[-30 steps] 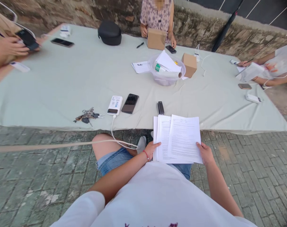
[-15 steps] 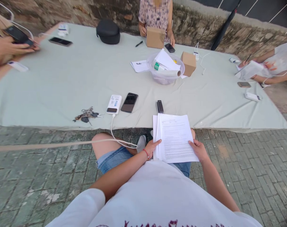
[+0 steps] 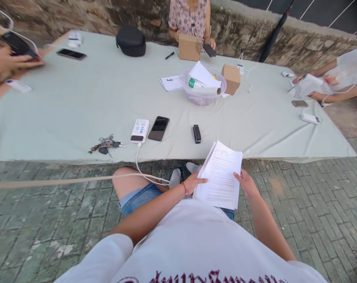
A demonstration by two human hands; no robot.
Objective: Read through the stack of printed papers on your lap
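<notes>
Over my lap I hold a stack of printed sheets (image 3: 221, 177), tilted to the right, with its layers slightly fanned on the left side. My left hand (image 3: 195, 183) grips the left edge, thumb on top. At the right edge my right hand (image 3: 245, 181) pinches the sheets, thumb on the print; its other fingers are behind the paper. A black stapler (image 3: 196, 134) lies on the table just beyond the stack. Left of it are a dark phone (image 3: 158, 128) and a white power bank (image 3: 140, 131) with a cable plugged in.
Keys (image 3: 106, 145) lie near the front edge of the covered table (image 3: 63, 106). Farther back stand a plastic basin (image 3: 200, 96) holding papers and a roll, cardboard boxes (image 3: 231, 79) and a black case (image 3: 131, 41). Other people sit at the left, far and right sides.
The stack has turned clockwise and come away from the stapler, which now shows whole. Both hands moved with it. The person across has lifted a phone from the table.
</notes>
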